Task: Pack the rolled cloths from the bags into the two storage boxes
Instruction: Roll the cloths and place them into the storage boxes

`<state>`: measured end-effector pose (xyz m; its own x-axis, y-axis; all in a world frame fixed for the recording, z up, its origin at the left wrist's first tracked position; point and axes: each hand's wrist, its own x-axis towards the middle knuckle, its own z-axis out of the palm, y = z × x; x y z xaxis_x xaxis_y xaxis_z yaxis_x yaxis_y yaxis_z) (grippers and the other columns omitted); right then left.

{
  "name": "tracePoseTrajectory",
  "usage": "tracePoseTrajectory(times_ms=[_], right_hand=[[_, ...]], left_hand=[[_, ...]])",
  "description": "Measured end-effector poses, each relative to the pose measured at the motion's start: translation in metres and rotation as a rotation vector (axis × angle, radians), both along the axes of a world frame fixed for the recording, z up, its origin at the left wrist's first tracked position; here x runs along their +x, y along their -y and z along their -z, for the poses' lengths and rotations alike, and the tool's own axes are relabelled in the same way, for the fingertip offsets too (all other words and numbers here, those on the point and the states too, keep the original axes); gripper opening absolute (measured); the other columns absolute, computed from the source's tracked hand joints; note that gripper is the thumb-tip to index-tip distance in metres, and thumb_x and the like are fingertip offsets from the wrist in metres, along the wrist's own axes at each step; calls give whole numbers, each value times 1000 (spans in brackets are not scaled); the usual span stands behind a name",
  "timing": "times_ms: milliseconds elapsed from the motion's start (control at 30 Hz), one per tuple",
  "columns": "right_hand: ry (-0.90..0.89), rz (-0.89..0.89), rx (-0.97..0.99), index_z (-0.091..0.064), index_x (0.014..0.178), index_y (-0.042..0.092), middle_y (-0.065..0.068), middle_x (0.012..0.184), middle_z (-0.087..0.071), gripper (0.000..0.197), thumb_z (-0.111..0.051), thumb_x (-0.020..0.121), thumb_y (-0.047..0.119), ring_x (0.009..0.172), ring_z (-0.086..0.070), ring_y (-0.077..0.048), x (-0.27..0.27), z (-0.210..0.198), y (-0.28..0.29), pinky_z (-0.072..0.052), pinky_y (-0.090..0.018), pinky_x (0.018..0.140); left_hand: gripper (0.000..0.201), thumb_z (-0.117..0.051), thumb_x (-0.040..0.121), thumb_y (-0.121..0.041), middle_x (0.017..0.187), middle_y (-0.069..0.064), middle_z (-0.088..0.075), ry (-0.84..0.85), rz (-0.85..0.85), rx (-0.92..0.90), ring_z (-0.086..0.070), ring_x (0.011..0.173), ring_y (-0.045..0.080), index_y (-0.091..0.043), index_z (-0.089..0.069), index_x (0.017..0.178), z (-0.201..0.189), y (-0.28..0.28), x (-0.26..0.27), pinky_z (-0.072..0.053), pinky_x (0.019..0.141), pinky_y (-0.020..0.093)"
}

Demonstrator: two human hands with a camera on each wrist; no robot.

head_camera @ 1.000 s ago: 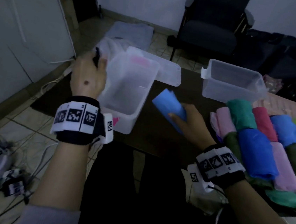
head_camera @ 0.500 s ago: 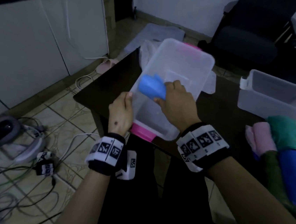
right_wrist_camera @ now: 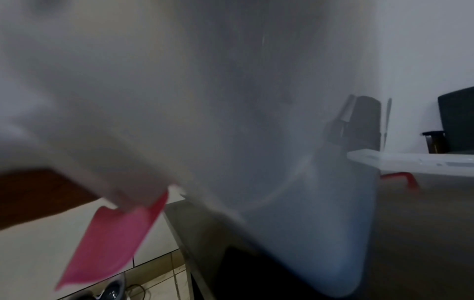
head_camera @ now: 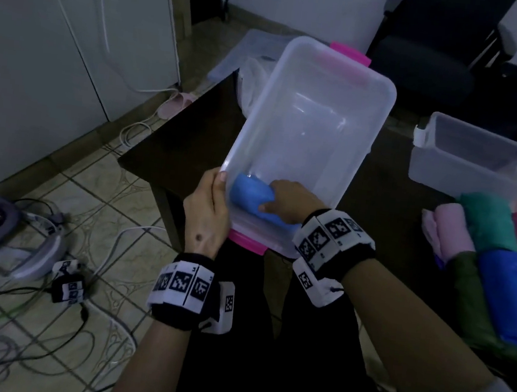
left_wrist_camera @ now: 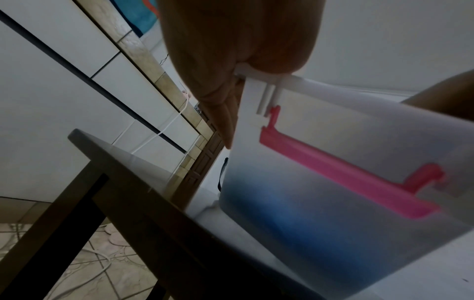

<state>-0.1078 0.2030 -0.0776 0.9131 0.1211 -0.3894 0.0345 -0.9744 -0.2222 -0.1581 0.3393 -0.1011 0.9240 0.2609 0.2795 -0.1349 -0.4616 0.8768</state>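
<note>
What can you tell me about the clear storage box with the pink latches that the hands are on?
The storage box is translucent, plastic-looking, rectangular with rounded corners, lidless, with a pink latch at each short end. It stands on the dark table, its near end at the table's edge. The left hand grips its near left corner rim. Inside, at the near end, the right hand holds a blue rolled cloth. The rest of the inside looks empty.

The storage box (head_camera: pixel 309 127) is frosted translucent plastic, smooth, with glossy pink plastic latches (left_wrist_camera: pixel 346 178). The blue roll (head_camera: pixel 250 198) is soft matt cloth. The tabletop (head_camera: pixel 186 143) is dark and smooth.
</note>
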Motion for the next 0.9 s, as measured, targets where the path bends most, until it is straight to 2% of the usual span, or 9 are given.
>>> tracePoseTrajectory(times_ms=[100,200,300,367,533,667,767,833,900], right_hand=[[-79,11,3,-43,133,6,-15,137,-47,51,-50,94,38,124,-46,-31,3,1,1,-38,-39,102],[-41,10,-44,-38,137,7,-15,142,-40,52,-44,96,39,129,-38,-33,-1,3,0,-34,-41,105],[191,21,40,-30,141,10,-13,141,-31,59,-53,92,33,132,-28,-31,-11,0,-3,-26,-42,107],[282,-38,81,-31,140,11,-12,138,-34,55,-52,90,22,129,-32,-29,-12,-1,-5,-29,-42,105],[152,-90,31,-29,143,5,-16,140,-36,54,-44,91,11,129,-36,-33,-8,6,-5,-31,-45,108],[101,-95,125,-28,144,2,-18,143,-37,56,-44,91,6,131,-37,-34,-3,4,-3,-30,-37,108],[435,-99,476,-49,132,-1,-18,138,-48,52,-38,81,-8,133,-38,-33,-7,-14,-4,-22,-29,111],[829,-86,581,-60,121,0,-18,130,-55,56,-32,73,-11,132,-39,-36,-12,-21,1,-25,-41,113],[1020,107,569,-54,128,7,-15,139,-46,59,-30,77,-10,139,-28,-33,-19,-27,9,-22,-47,116]], left_hand=[[31,-35,101,-25,88,0,-54,5,14,-35,-51,71,6,-6,-59,109,5,-1,2,-37,60,5],[31,-36,101,-24,92,0,-55,12,11,-48,-52,83,12,-7,-59,112,8,-2,5,-39,67,20],[32,-36,101,-22,93,1,-54,35,17,-24,-51,85,13,-4,-59,114,5,1,8,-35,68,16],[33,-36,101,-21,91,3,-55,52,4,-9,-51,83,14,-1,-59,113,4,2,9,-32,65,13],[32,-37,101,-20,93,5,-58,54,-4,9,-50,83,14,-1,-59,114,3,4,9,-33,65,14],[33,-36,101,-19,94,1,-55,25,-30,4,-48,85,11,-1,-59,116,-4,8,8,-31,63,5],[33,-36,101,-18,102,12,-63,16,-29,9,-48,89,10,-1,-59,116,-9,9,13,-29,67,5],[34,-35,101,-21,110,15,-64,-21,-33,10,-48,92,11,-3,-60,117,-12,9,19,-28,71,8],[35,-34,102,-24,114,15,-63,-71,-41,23,-52,98,15,-5,-59,118,-15,8,26,-29,74,11]])
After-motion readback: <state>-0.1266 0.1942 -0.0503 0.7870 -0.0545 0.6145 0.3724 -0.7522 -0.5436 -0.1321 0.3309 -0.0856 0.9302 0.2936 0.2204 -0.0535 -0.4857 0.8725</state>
